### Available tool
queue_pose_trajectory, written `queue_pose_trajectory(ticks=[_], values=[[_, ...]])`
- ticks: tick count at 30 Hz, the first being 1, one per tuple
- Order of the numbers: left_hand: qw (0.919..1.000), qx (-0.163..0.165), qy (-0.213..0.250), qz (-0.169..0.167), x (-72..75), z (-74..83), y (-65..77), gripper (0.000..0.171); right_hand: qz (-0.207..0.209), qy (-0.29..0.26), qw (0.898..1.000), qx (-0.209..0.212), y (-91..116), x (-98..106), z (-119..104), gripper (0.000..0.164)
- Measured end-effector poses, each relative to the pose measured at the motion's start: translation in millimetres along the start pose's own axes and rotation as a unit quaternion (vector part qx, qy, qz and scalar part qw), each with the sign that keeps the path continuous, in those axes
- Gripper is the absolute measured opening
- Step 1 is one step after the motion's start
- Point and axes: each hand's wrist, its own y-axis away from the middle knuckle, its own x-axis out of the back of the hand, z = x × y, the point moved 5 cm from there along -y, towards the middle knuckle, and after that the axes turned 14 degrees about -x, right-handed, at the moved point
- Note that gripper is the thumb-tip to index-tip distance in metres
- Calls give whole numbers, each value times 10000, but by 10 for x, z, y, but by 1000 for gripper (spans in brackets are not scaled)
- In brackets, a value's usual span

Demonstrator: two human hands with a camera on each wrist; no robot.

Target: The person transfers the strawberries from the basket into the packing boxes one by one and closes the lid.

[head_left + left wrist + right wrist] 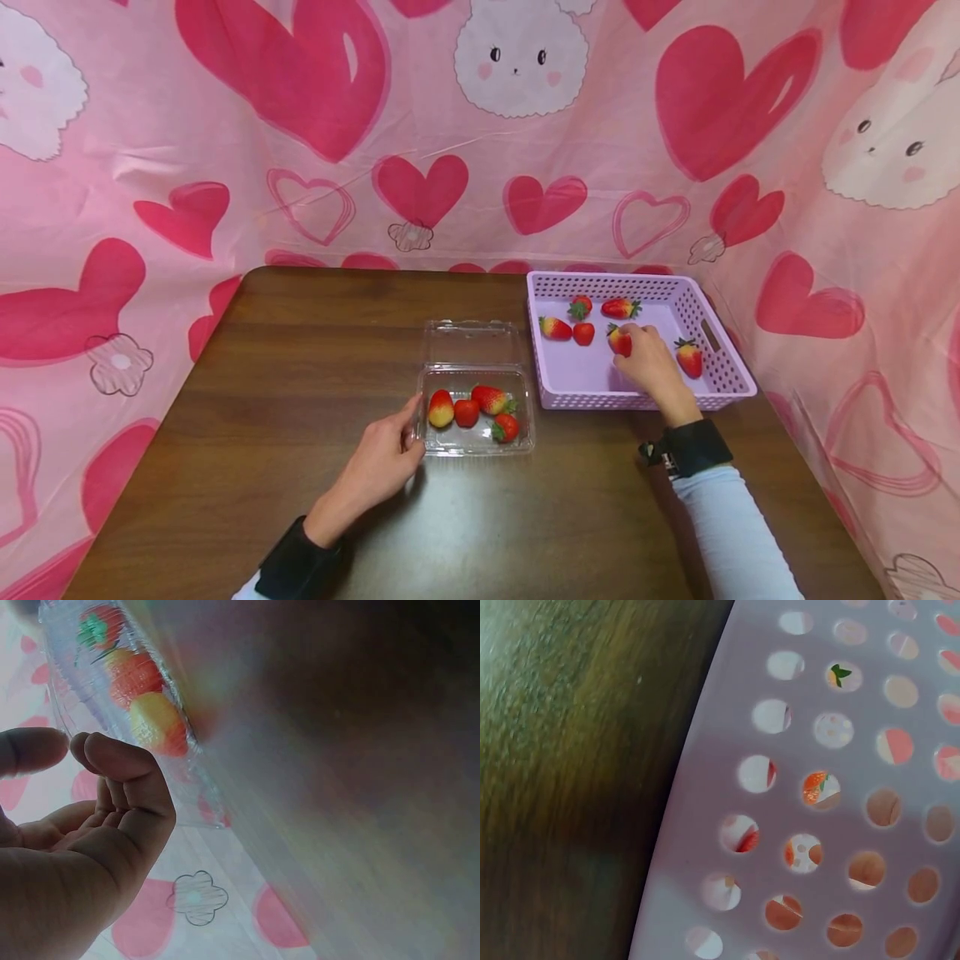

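At the left edge of a clear plastic clamshell container (459, 442), my left hand (381, 454) holds the rim between thumb and fingers. Several strawberries (467, 412) lie in its base, and its lid (471, 342) is folded back, away from me. The left wrist view shows the thumb and curled fingers at the container's side wall. Inside a purple basket (573, 367), my right hand (651, 364) pinches a strawberry (617, 340) with its fingertips pointing down. In the right wrist view the perforated basket wall (705, 802) hides most of that hand.
Several other strawberries (555, 328) lie in the basket, one strawberry (689, 358) to the right of my right hand. The basket stands right of the container on a brown wooden table (300, 350). A pink heart-patterned cloth (247, 117) hangs behind and at both sides.
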Motion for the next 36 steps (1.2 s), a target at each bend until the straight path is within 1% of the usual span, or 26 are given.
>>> queue_pose_trajectory(ticks=[5, 9, 14, 19, 23, 27, 32, 36], values=[[10000, -34, -63, 19, 8, -2, -14, 70, -84, 36, 10000, 12, -63, -8, -1, 59], [10000, -50, -62, 3, 2, -9, -15, 70, -134, 129, 9998, 12, -98, -17, 23, 63], [9999, -130, -56, -6, -27, -15, 12, 69, -296, 240, 9992, -126, -74, -51, 57, 69], [9999, -97, 43, -5, -38, -21, 17, 70, -438, 357, 9982, -207, -67, -75, 55, 74], [9999, -111, -17, 3, -28, -19, 6, 70, -465, 430, 9978, -203, -69, -83, 49, 76], [9999, -116, -58, 9, -15, -17, 6, 69, -415, 463, 9980, -129, -70, -75, 32, 73], [9999, -88, -69, -2, -11, -20, 14, 69, -442, 434, 9979, -175, -75, -59, 20, 67], [9999, -72, -73, 13, -5, -18, 13, 69, -405, 394, 9984, -90, -79, -48, 0, 57]])
